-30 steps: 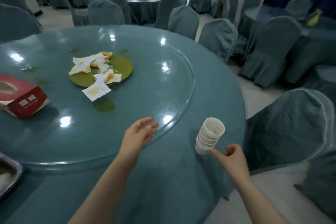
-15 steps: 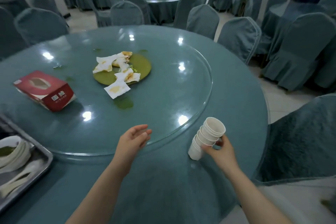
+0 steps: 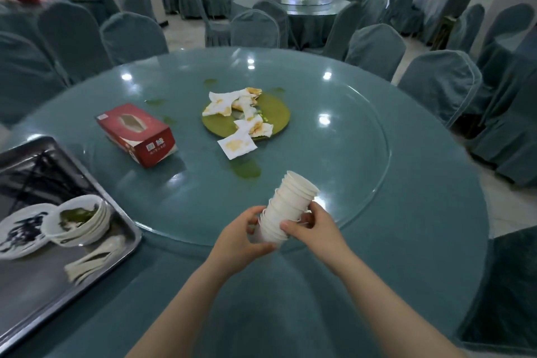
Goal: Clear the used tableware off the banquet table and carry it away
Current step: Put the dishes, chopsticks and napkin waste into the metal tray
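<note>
Both hands hold a stack of white cups [image 3: 286, 209] in the air just above the near edge of the glass turntable [image 3: 363, 154], at about 6 o'clock on the round tabletop [image 3: 436, 241]. The stack tilts, its open mouths leaning up toward 1 o'clock. The left hand [image 3: 242, 238] cups the bottom of the stack from the 8 o'clock side, its fingers [image 3: 254, 216] curled round the lowest cups and the thumb tucked beneath. The right hand [image 3: 315, 230] grips from the 4 o'clock side, thumb [image 3: 290, 225] pressed across the front of the lower cups and the other fingers wrapped behind the stack's middle. So the cups sit clamped between the two hands, the upper half of the stack standing free above them.

At 9 o'clock a metal tray [image 3: 122, 250] lies on the tabletop's edge, carrying nested bowls [image 3: 80, 221], a patterned plate [image 3: 20, 230] and white spoons [image 3: 93, 259]. A red tissue box [image 3: 136, 134] lies on the turntable toward 11 o'clock. Near the centre, stained napkins [image 3: 238, 125] lie over a green disc [image 3: 276, 116], with a green spill [image 3: 245, 169] just in front.
</note>
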Motion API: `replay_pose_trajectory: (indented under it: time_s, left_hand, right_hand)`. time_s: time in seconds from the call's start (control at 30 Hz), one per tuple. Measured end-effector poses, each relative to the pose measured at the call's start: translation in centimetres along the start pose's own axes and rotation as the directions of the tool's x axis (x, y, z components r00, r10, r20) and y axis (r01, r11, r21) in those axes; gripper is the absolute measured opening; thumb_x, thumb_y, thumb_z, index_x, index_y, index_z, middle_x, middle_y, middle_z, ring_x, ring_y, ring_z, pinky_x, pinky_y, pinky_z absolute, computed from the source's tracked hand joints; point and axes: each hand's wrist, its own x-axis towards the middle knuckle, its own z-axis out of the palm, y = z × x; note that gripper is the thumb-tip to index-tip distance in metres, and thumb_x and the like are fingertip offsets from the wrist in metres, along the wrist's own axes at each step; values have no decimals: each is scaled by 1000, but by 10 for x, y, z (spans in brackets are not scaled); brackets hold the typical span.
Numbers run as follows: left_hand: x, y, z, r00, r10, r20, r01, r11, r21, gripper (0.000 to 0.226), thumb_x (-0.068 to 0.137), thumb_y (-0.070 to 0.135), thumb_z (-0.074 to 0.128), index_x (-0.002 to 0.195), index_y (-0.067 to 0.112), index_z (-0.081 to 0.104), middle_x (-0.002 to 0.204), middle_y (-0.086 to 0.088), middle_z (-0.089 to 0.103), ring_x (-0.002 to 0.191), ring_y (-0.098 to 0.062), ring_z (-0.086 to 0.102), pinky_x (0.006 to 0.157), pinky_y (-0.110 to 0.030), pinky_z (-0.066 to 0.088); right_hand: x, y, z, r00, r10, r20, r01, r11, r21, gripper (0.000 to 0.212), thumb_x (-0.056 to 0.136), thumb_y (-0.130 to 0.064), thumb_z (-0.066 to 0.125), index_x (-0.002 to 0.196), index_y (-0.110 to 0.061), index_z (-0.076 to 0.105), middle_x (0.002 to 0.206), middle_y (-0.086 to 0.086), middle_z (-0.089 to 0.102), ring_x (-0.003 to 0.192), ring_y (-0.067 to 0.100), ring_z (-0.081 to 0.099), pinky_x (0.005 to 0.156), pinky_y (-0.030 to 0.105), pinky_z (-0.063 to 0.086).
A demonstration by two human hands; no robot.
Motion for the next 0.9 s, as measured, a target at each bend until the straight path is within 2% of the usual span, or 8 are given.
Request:
replay_pose_trajectory:
  time_s: [0.07,0.27,0.43,0.5,0.57,0.67,0.77,0.9]
  left_hand:
    - [-5,-10,-19,998,-30,-56,28,999,-37,66,67,15,83,124,32,54,105,13,66,90,-10,64,80,-26,53]
    - [-34,-45,-71,961,-158,-228,125,980,-153,59,70,7,81,118,32,57,105,8,67,93,-16,66,84,-33,55]
    - [-67,-81,-119,870,-318,-376,221,935,-278,60,73,10,79,125,26,55,110,2,67,99,-17,64,86,-39,54]
    - [-82,-97,-141,823,-374,-427,242,912,-332,58,74,12,79,126,26,55,107,2,67,98,-17,64,80,-35,54]
    - [-96,-114,-164,768,-429,-476,254,885,-390,53,76,13,77,124,27,57,105,3,68,95,-16,65,73,-31,54]
    - [-117,-142,-195,660,-515,-547,271,842,-467,52,77,16,77,125,20,58,109,-2,69,99,-22,66,86,-45,54]
    - [-134,-166,-219,528,-606,-596,266,784,-561,50,77,22,76,124,20,58,113,-4,68,102,-26,64,91,-52,52]
    - [-142,-185,-240,334,-703,-628,253,709,-658,53,82,24,73,130,15,53,120,-12,63,100,-30,62,81,-44,54]
  right_hand:
    - [7,-6,19,997,-8,72,8,1000,-4,40,76,-19,79,109,-26,58,90,-3,73,80,5,69,77,23,54]
    - [31,-9,72,979,10,202,4,998,-67,28,84,-27,71,109,-25,60,96,1,73,89,11,67,85,29,52]
    - [52,4,112,973,46,226,-18,992,-127,13,89,-28,65,101,-26,64,96,5,72,87,16,67,86,33,51]
    - [60,10,130,971,46,236,-9,988,-155,7,89,-27,65,95,-28,63,95,6,71,86,18,65,82,32,50]
    - [67,18,145,970,45,240,9,975,-221,9,88,-27,66,97,-26,63,95,2,70,90,16,63,80,24,48]
    - [76,32,160,959,70,273,61,894,-445,33,88,-31,65,118,-17,60,121,1,63,112,14,58,97,23,41]
    - [80,42,169,937,120,328,129,753,-645,54,90,-39,61,137,-18,47,150,4,38,140,21,32,114,30,25]
    - [83,49,169,929,157,336,164,637,-753,64,92,-46,55,147,-23,33,160,4,15,147,30,6,118,40,14]
